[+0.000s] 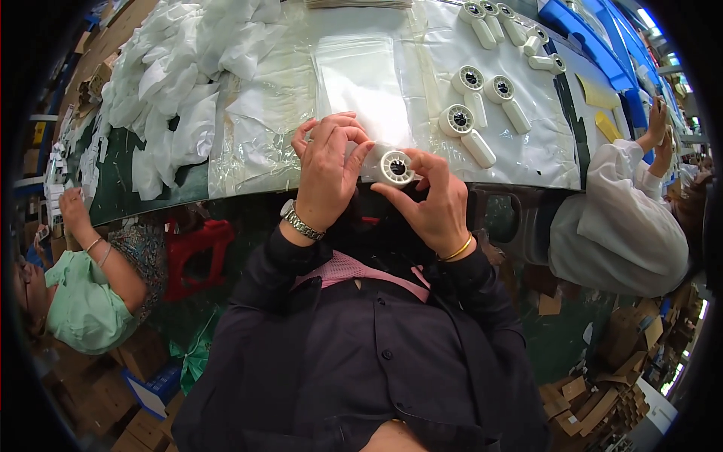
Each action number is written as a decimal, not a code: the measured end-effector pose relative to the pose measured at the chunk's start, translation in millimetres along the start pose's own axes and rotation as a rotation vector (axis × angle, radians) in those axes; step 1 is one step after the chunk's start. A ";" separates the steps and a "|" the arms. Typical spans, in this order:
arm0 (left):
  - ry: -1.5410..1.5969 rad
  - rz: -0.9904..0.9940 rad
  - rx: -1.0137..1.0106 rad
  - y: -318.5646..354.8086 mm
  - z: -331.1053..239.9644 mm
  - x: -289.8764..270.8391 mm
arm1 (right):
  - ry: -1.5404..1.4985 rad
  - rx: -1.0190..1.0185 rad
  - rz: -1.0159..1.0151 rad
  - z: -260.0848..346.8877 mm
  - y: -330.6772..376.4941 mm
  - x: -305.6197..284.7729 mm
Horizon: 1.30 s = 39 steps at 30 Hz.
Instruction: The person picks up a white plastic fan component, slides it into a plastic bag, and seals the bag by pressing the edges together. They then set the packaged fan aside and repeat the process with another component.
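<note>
A white handheld fan (397, 167) with a round head and dark centre is in front of me at the table's near edge. My right hand (437, 197) grips its head from the right, thumb below and fingers above. Close to the head's left side, my left hand (328, 169) has its thumb and forefinger pinched together. What they pinch, if anything, is hidden. The fan's handle does not show clearly. Just beyond my hands lies a stack of translucent white plastic bags (360, 75).
Several similar white fans (477, 149) lie on the plastic-covered table to the right. Crumpled white bags (184, 113) are heaped at the left. Blue trays (587, 41) stand far right. A co-worker in white (621, 218) sits right, another in green (90, 301) left, near a red stool (197, 256).
</note>
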<state>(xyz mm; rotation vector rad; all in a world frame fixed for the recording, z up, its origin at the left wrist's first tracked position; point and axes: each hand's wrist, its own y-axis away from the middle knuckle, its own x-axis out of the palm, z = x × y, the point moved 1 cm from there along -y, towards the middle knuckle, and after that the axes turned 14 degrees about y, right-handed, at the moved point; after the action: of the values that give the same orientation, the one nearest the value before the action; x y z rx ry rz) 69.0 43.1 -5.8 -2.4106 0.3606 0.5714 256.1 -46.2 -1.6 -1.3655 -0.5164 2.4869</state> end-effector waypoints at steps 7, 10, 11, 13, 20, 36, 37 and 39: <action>0.029 -0.013 0.012 2.9 4.1 0.4 | 0.122 -0.143 -0.063 2.0 -19.3 3.4; 0.026 -0.015 -0.008 4.6 7.0 0.4 | 0.125 -0.197 -0.025 3.4 -20.6 1.4; 0.035 -0.015 -0.007 4.6 7.0 0.4 | 0.106 -0.175 -0.039 2.6 -19.6 3.5; 0.055 -0.015 -0.003 4.2 6.8 0.5 | 0.071 -0.129 -0.067 1.3 -18.1 8.2; 0.062 0.013 0.017 3.7 1.0 -5.8 | 0.017 0.090 -0.181 6.5 -18.1 12.6; -0.389 -0.118 -0.073 -19.8 12.7 3.5 | -0.232 0.228 0.010 -3.4 -4.4 13.9; -0.428 -0.145 -0.112 -19.7 15.1 3.6 | -0.245 0.231 0.018 -3.4 -4.0 14.3; -0.337 -0.108 -0.180 -14.6 11.3 -3.0 | -0.238 0.238 0.009 -1.9 -3.7 12.8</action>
<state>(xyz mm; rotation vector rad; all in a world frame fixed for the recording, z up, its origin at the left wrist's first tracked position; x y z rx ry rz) 68.5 61.7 -4.9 -2.4249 0.0352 0.9774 251.2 -37.6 -10.7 -0.9926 -0.2487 2.6331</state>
